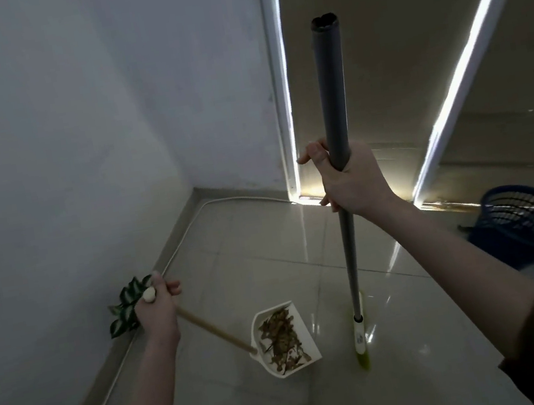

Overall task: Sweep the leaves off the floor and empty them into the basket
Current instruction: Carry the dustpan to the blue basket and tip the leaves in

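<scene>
At 8 o'clock, note left hand (156, 309) curled round the stick end of dustpan (256, 328). Pan held mouth-up at 6 o'clock, apparently to keep leaves (280, 335) inside. At centre, note right hand (349, 179) wrapped round upright broom (331, 88), likely parked clear. At 3 o'clock, find basket (507, 246), well apart from pan; emptying not yet done.

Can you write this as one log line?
left hand holds dustpan | leaves in dustpan | right hand grips broom | basket at right, untouched

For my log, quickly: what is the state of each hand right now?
Left hand: closed, gripping the dustpan handle.
Right hand: closed, gripping the broom handle.
</scene>
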